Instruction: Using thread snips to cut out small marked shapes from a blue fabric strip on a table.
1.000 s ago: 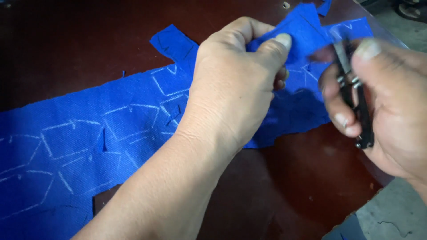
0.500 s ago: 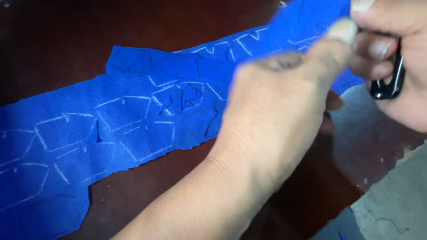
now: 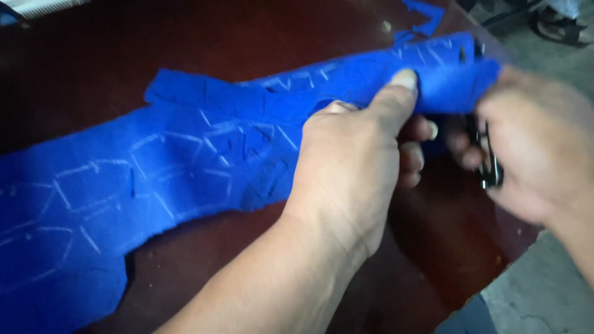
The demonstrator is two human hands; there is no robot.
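Head view: a long strip of blue cloth (image 3: 185,179) lies across a dark red-brown table (image 3: 93,74), marked all over with pale chalk outlines of small shapes. Its far end is lifted off the table toward the upper right.

The left hand (image 3: 352,179) pinches that raised end, thumb on top and fingers curled under, so its grip is closed on the cloth. The right hand (image 3: 532,154) is blurred; its grip is closed around small dark snips (image 3: 489,161), which sit just beside the cloth's edge and close to the left fingertips. I cannot tell whether the blades are open or touching the cloth.

A few blue scraps (image 3: 427,12) lie at the far edge of the table, well apart from the hands. Beyond the table's right edge there is grey floor (image 3: 557,297).

Risks, as I judge them: the blades are very near the left fingers, so a hurried snip could nick a fingertip. The cloth is bunched where it is held, so a cut could wander off a chalk line or go through two layers. The scraps lie close to the edge and could slide to the floor.

No box, tray or other container is in view; nothing is held in one.
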